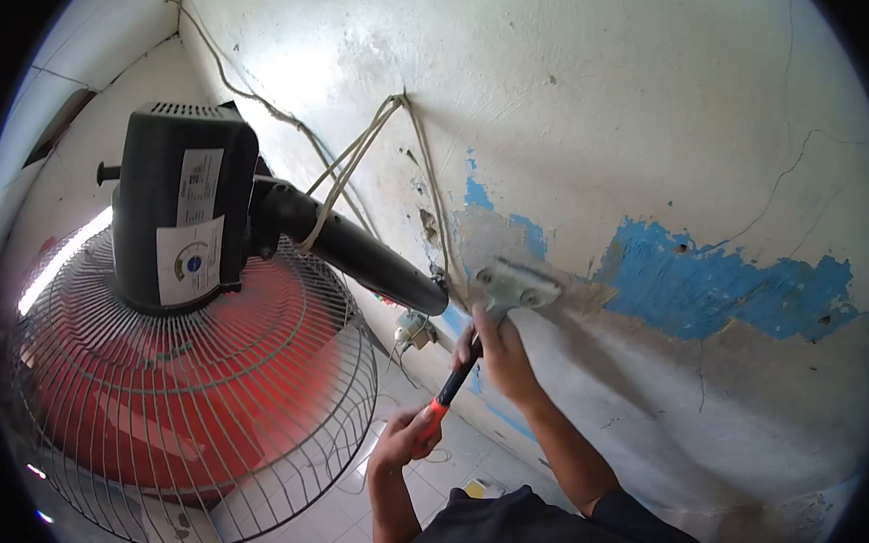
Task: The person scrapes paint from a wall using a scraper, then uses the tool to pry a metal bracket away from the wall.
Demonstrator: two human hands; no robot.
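A long-handled scraper (517, 284) with a wide metal head lies against the wall (584, 116), where old paint has come off. My right hand (504, 357) is closed around the upper part of its handle, just below the head. Lower down, my left hand (404, 438) grips the red end of the same black and red handle. Just right of the scraper head is a patch of exposed blue paint (725, 281). Bare grey plaster surrounds the head, and its blade edge looks slightly blurred.
A wall fan (185, 206) with a wire cage and spinning red blades hangs close on the left, its black arm (355, 246) reaching near the scraper. Cords (429, 173) loop from a nail. A small electrical box (415, 330) sits low; the tiled floor (301, 529) is below.
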